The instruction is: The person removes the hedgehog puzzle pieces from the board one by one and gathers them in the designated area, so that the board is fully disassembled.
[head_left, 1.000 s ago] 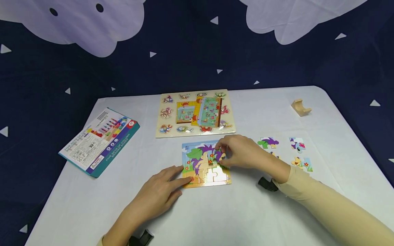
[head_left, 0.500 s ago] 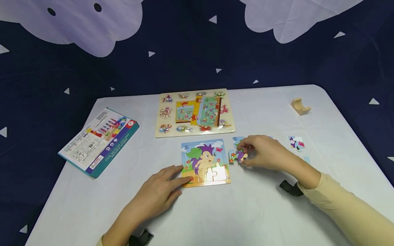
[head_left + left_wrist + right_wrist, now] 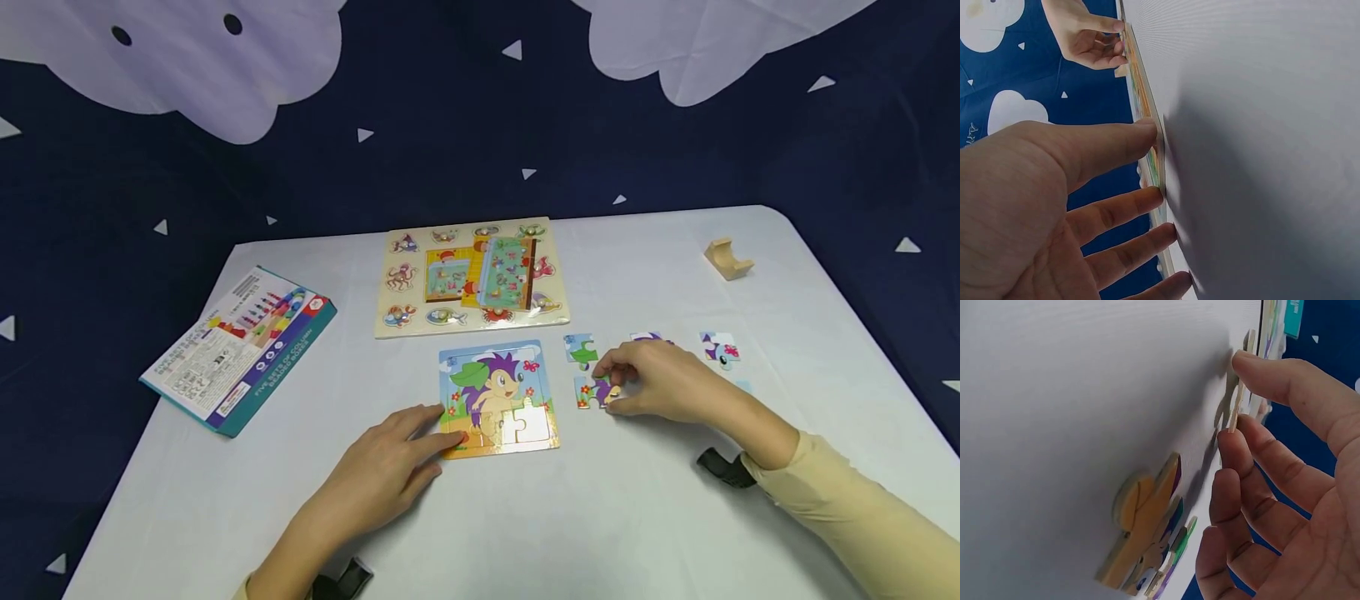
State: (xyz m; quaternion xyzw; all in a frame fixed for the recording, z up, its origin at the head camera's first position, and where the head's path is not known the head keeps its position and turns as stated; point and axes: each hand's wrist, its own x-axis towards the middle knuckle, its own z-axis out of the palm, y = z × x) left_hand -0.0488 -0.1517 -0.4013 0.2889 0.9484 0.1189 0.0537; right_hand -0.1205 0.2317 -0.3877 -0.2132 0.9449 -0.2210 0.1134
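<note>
Wood, card and cloth on a matt table

The hedgehog puzzle [image 3: 498, 398] and loose piece [image 3: 592, 392] are seen as printed wood with a slight sheen; the box [image 3: 238, 347] looks like glossy card, the table [image 3: 525, 517] smooth and matt, the backdrop [image 3: 450, 125] cloth.

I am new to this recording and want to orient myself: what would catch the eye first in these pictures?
First, the hedgehog puzzle board in the middle of the white table, with a few empty slots at its lower right; the left hand rests flat on its near left corner. Just to its right, the right hand pinches a loose puzzle piece. Behind them lies a larger animal peg puzzle.
</note>
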